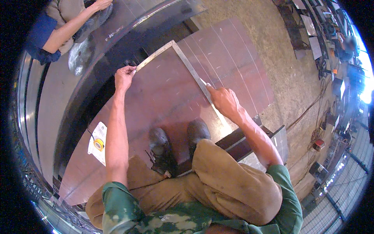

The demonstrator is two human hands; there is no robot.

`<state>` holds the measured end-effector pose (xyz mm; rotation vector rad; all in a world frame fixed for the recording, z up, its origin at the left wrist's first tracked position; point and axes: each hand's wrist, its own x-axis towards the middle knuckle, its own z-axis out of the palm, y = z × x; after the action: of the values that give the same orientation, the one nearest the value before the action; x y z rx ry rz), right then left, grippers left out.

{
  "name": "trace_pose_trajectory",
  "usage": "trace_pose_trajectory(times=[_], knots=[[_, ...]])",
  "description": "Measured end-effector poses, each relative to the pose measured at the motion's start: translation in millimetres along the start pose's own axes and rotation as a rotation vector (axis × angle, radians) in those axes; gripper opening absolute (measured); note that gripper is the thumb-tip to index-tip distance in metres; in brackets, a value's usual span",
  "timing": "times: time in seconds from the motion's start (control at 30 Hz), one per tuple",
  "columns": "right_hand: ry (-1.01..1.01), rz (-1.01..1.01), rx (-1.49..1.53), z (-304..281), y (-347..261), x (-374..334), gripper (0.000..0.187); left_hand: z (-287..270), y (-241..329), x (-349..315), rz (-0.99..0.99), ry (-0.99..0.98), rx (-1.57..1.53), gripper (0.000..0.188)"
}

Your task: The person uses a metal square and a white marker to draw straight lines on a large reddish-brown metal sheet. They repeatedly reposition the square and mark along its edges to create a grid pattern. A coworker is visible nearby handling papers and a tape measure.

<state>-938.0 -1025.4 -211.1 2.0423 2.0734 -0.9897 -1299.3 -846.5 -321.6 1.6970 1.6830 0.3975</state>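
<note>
A steel carpenter's square lies flat on a reddish-brown metal plate, its corner pointing away from me. My left hand pinches the end of the square's shorter leg at the plate's left side. Beside the longer leg, my right hand grips a short white marking stick, its tip against the metal edge. Several thin pale lines run across the plate to the right of the square. Both my shoes rest on the plate, inside the square's angle.
By my left forearm lie a white sheet and a yellow tape measure. A dark curved steel beam borders the left. Beyond it another person's hand shows. Cables and metal racks stand along the right.
</note>
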Motion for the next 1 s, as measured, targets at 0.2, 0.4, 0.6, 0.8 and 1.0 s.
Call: trace_pose_trajectory(times=[0.2, 0.4, 0.6, 0.8, 1.0], knots=[[-0.09, 0.066, 0.001, 8.9, 8.4, -36.4, 0.046, -3.8, -7.5, 2.3, 0.014, 0.022, -0.001, 0.015], [-0.129, 0.089, -0.017, 28.7, 23.4, -66.8, 0.045, -0.7, -15.9, 5.1, 0.024, -0.002, 0.003, 0.016], [-0.19, 0.06, -0.049, 30.1, 30.8, -90.6, 0.046, 1.2, -15.6, 4.5, 0.01, -0.007, 0.035, 0.016], [-0.239, 0.112, -0.067, 41.6, 40.1, -122.6, 0.047, 2.8, -20.4, 5.0, 0.043, 0.015, -0.002, 0.016], [-0.291, 0.085, -0.07, 65.6, 57.2, -155.1, 0.052, 0.5, -27.3, 5.2, 0.039, 0.009, 0.009, 0.016]])
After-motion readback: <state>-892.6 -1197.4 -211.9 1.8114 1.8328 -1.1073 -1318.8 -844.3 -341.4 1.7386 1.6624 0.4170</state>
